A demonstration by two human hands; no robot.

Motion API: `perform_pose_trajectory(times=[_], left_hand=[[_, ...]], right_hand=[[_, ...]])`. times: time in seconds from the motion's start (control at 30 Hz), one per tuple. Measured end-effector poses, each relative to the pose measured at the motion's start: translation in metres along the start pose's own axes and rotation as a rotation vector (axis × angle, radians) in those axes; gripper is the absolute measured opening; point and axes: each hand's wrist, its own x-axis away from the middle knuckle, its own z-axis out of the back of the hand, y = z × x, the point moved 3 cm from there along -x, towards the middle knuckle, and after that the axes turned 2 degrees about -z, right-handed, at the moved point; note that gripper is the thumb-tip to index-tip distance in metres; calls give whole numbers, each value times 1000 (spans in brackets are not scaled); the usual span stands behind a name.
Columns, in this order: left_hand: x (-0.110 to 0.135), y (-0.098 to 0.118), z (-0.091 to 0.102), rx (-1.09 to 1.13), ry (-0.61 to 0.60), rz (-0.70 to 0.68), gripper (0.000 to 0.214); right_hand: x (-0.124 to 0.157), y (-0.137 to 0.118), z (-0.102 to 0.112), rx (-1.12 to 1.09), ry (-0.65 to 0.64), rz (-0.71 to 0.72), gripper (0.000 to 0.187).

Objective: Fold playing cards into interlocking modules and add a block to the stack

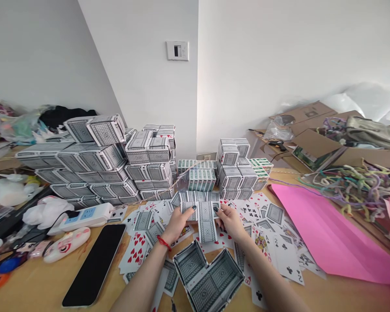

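Observation:
My left hand (176,225), with a red cord on its wrist, pinches the left end of a T-shaped piece of joined playing cards (207,222), grey patterned backs facing up. At its right end, my right hand (233,222) holds the same piece between thumb and fingers. Below it, between my forearms, an open box (216,281) made of cards stands in a notched, heart-like shape. Loose playing cards (137,250) lie scattered around and under both hands, some face up, some face down. Behind the piece sits a row of card packs (195,197), partly hidden.
Tall stacks of card-covered boxes (107,132) rise at the left, with a smaller stack (238,175) at right. A black phone (94,264), a power strip (86,215), pink paper (331,238), tangled fuzzy stems (357,186) and a cardboard box (354,151) lie around.

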Motion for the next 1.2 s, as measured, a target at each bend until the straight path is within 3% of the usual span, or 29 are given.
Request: perform_pose_trajectory(times=[0.2, 0.4, 0.53, 0.7, 1.2], left_hand=[[-1, 0, 7, -230, 150, -74, 27], [-3, -3, 11, -319, 219, -87, 30], [-4, -5, 12, -312, 208, -86, 29], [-6, -6, 7, -236, 96, -96, 27], [-4, -5, 4, -150, 136, -42, 26]], right_hand=[[3, -4, -4, 10, 10, -28, 37], [5, -7, -9, 18, 21, -61, 36], [5, -3, -9, 14, 15, -58, 34], [5, 0, -8, 19, 38, -36, 32], [7, -2, -7, 48, 114, -7, 33]])
